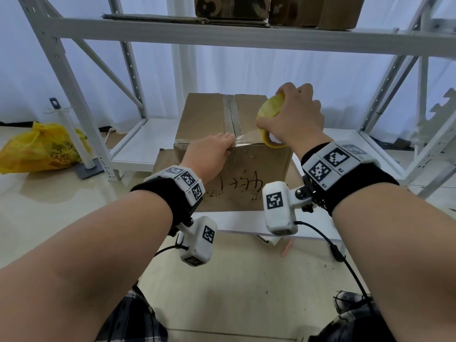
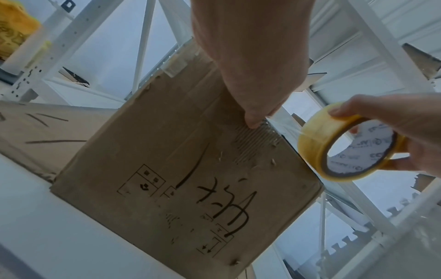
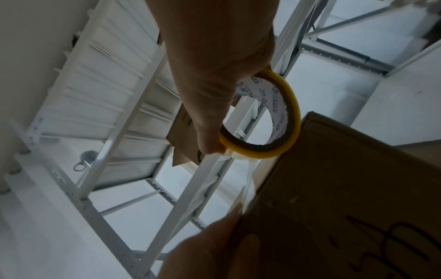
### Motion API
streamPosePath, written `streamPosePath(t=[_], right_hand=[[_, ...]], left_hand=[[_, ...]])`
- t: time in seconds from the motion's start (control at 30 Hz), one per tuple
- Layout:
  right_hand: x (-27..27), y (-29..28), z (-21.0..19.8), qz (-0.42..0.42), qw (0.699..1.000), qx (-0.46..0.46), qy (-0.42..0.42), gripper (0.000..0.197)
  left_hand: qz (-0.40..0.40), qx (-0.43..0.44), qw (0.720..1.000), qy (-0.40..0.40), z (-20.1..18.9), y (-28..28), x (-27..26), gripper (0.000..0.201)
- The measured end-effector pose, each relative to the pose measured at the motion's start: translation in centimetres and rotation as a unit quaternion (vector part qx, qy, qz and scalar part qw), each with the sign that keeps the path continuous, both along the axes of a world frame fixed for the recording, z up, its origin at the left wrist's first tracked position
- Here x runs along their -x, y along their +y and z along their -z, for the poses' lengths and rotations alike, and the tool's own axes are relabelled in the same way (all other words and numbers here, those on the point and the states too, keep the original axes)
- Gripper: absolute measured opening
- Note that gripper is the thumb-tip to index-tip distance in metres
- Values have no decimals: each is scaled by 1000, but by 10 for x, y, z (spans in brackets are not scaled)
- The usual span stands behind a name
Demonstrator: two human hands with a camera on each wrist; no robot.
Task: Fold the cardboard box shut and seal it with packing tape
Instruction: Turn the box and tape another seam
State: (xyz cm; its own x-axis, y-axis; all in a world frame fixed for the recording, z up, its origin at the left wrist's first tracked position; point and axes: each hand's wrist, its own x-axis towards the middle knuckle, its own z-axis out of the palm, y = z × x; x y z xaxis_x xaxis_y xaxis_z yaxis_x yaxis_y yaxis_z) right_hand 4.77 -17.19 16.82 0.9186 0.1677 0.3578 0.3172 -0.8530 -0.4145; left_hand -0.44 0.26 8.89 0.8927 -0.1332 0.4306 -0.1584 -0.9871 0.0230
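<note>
While left grip (image 1: 209,150) presses tape strip (image 1: 240,140) onto box (image 1: 232,169), right grip (image 1: 296,114) clutches tape roll (image 1: 270,108) just beside

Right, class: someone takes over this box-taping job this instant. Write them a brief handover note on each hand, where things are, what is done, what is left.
Left hand: fingers press the tape end down at the near top edge of the cardboard box.
Right hand: grips the tape roll, held just off the box's right side, with a strip stretched to the left fingers.
Done: flaps folded shut; the centre seam looks taped.
Left: probably finish this strip, cut it, smooth it down.
</note>
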Motion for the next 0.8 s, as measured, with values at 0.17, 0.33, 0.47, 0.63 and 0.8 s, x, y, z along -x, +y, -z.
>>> streamPosePath(t=[0.17,0.33,0.47,0.63,0.8], right_hand=[[-4,1,0,-8,999,38,13,72],[-4,2,1,-20,997,70,-7,72],[-7,-5,8,-17,999,-30,-3,84],[0,-5,14,-13,978,-201,58,101],[5,0,11,-42,970,-226,80,86]], left_hand=[[-39,-59,996,45,-6,-19,3,47],[-61,-79,992,81,-7,-31,-6,57],[-26,-51,994,89,-7,-23,-6,52],[38,-17,997,67,-8,-10,0,39],[22,-18,997,67,-7,5,4,42]])
